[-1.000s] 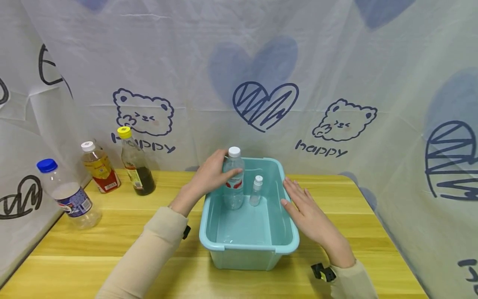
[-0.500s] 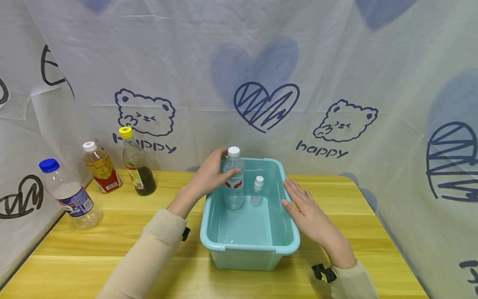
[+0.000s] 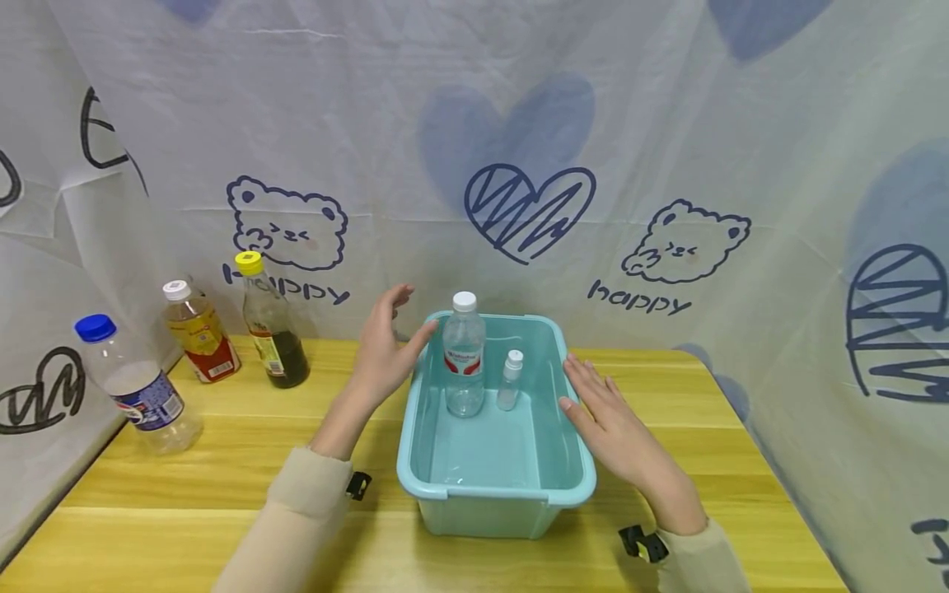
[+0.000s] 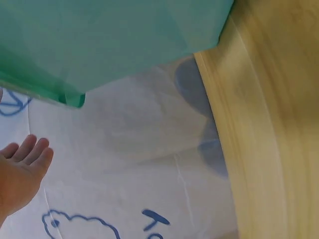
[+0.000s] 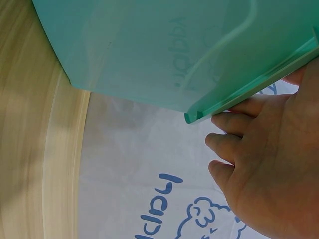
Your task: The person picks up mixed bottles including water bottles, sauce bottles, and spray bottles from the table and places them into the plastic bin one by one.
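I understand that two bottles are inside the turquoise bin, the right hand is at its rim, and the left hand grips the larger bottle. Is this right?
Not quite: the left hand is not gripping the larger bottle; the head view shows that hand holding nothing, to the bottle's left. Yes, that bottle and the smaller bottle are inside the turquoise bin, the right hand at its rim.

The left forearm (image 3: 285,519) and the right forearm (image 3: 700,560) are stretched forward and angled toward each other. The left hand (image 3: 384,352) is held with fingers loosely bent, thumb spread wide; the right hand (image 3: 611,424) is held with fingers extended, thumb parted from them.
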The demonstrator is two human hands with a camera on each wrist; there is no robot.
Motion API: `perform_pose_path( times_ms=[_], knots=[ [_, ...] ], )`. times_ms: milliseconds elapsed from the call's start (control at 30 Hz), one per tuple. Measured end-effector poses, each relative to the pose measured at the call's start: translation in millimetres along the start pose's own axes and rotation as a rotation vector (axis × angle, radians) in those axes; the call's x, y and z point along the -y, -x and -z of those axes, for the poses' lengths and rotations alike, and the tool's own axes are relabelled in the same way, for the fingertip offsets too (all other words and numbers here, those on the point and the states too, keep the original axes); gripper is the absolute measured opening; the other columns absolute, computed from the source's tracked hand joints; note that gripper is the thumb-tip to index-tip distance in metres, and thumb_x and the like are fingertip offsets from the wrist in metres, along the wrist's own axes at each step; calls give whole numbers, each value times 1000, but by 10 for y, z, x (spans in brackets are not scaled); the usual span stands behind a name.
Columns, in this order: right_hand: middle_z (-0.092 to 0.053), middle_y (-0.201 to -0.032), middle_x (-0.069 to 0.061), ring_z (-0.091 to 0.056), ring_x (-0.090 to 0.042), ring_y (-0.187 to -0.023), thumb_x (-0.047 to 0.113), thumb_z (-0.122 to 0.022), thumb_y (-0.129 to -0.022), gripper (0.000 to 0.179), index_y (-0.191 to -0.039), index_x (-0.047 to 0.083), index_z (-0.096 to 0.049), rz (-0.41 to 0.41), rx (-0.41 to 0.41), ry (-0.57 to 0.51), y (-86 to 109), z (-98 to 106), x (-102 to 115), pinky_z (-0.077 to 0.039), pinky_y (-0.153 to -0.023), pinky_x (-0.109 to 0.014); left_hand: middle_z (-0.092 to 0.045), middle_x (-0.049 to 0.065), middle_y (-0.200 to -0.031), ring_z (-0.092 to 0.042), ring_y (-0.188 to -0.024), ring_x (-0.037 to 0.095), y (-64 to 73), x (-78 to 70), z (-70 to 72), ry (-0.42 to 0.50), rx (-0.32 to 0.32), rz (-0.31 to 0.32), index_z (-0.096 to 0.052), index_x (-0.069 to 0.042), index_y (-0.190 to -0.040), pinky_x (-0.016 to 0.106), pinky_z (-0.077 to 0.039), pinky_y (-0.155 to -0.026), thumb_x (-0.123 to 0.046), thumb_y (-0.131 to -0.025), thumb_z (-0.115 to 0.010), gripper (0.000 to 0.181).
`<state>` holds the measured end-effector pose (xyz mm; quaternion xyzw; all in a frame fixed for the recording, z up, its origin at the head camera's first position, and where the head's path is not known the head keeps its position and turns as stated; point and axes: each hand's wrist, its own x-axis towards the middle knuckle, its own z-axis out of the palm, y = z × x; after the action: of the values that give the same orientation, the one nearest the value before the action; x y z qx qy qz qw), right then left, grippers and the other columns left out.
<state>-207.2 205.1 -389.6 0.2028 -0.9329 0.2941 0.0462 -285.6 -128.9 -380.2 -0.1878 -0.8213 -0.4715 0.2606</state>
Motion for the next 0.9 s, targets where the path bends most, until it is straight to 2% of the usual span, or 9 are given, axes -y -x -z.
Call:
perform_pose_path(
  times_ms=[100, 467, 700, 900],
  knots=[
    [-21, -171, -13, -14, -37, -159, 41, -39, -113, 63, -164, 6, -26, -1, 0, -1, 1, -4, 1, -8, -127, -63, -47, 20, -153, -44, -142, 35, 65, 44, 92, 15, -81, 2, -36, 4, -154, 50, -36, -120, -17, -100, -71, 68],
    [-22, -171, -12, -14, -37, -159, 41, -40, -113, 63, -164, 6, -27, 9, -7, -2, -2, -1, -4, -9, -127, -63, -49, 14, -153, -43, -145, 28, 308, 215, 510, 54, -337, 68, -38, 0, -154, 46, -35, -122, -17, -101, -70, 64],
    [-21, -171, -12, -14, -37, -159, 40, -40, -113, 63, -164, 6, -26, 10, -4, -6, 11, -2, -1, -8, -127, -63, -50, 13, -152, -45, -144, 26, 458, 325, 776, -28, -462, 128, -40, 1, -152, 30, -35, -121, -15, -100, -71, 63],
    [-21, -171, -12, -14, -37, -159, 41, -39, -113, 64, -164, 6, -26, 9, -6, -6, 8, -2, -2, -9, -127, -62, -50, 13, -151, -45, -143, 23, 530, 397, 1003, -112, -554, 141, -41, 2, -151, 25, -35, -120, -16, -99, -72, 63]
  ],
)
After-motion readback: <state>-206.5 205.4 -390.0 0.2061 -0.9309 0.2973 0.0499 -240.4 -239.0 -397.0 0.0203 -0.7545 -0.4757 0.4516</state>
